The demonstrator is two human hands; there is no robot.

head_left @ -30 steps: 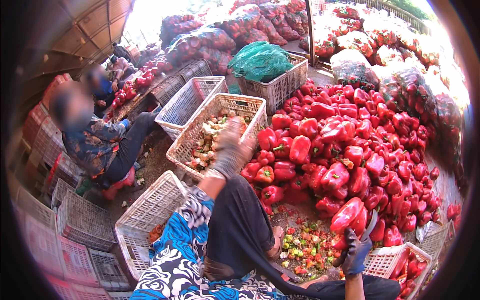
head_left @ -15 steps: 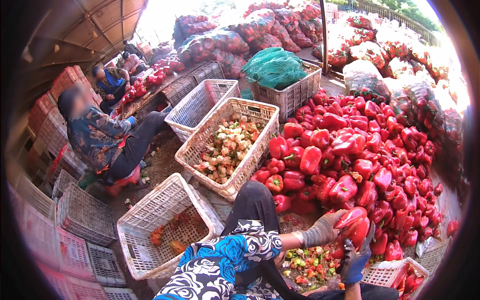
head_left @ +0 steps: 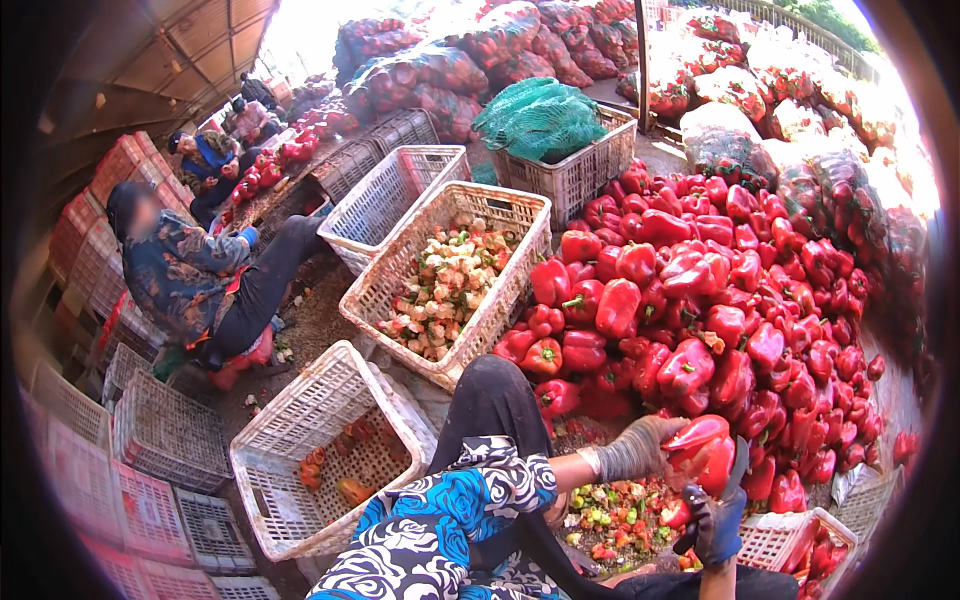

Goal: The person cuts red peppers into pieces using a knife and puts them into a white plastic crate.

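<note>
A red bell pepper [head_left: 697,452] is gripped in my left hand [head_left: 642,447], which wears a grey glove and has its fingers closed around the pepper's left side. Just to the right, my right hand [head_left: 714,528], in a blue and dark glove, is closed on a knife [head_left: 739,468]. The knife's dark blade points up beside the pepper; whether it touches the skin I cannot tell. Beneath both hands lies a heap of green, red and pale pepper scraps [head_left: 612,518]. A big pile of whole red peppers [head_left: 690,275] rises beyond my hands.
A crate of pepper cores [head_left: 362,302] stands ahead, with a nearly bare crate [head_left: 245,440] at left. Green netting [head_left: 540,118] tops another crate. Red pieces fill a crate [head_left: 765,545] at my right. A person [head_left: 185,270] sits at far left, near stacked crates [head_left: 175,425].
The pepper has turned in my left hand and now shows a different side. My right hand with the knife has shifted slightly. The whole view has moved a little.
</note>
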